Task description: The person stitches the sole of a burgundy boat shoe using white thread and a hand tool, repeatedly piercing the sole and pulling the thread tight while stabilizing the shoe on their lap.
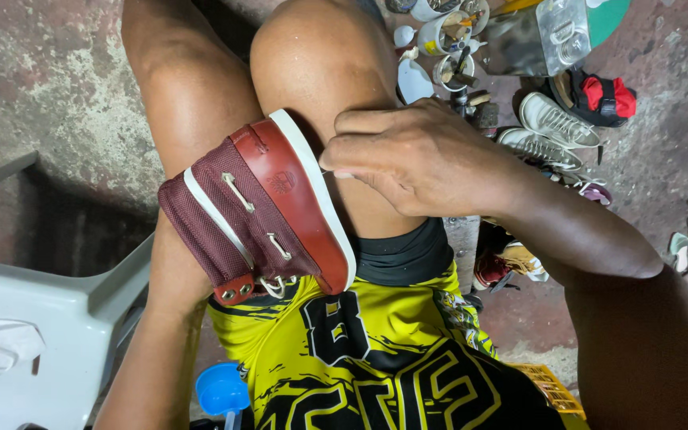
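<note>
**Maroon shoe wedged between the knees, right hand pinching at its sole**

Maroon shoe [260, 215], a high-top with a dark red leather heel, woven burgundy sides and a white sole, lies on its side in the seated person's lap. It is tucked between the two bare legs, sole edge turned toward the right knee, metal eyelets and white lace loops facing up. Its toe end is hidden.

The right hand [416, 159] is curled nearly closed just beside the white sole. The fingers fold in on themselves and the thumb presses against the forefinger, pinching something thin and pale right at the sole's rim; it is too small to tell whether it is a needle, a thread or both. The knuckles rest against the inner side of the right leg.

The left hand is out of sight. Its forearm [161, 350] runs up along the left thigh and disappears behind the shoe, so I cannot tell whether it grips the shoe or only props it.

Yellow-and-black patterned shorts [376, 358] cover the lap below. On the concrete floor beyond the knees stand small pots [447, 36] with tools in them, and a pair of pale sneakers [547, 127] lies to the right. A white plastic chair [49, 318] sits at the left, with a blue cup [220, 390] near it.
</note>
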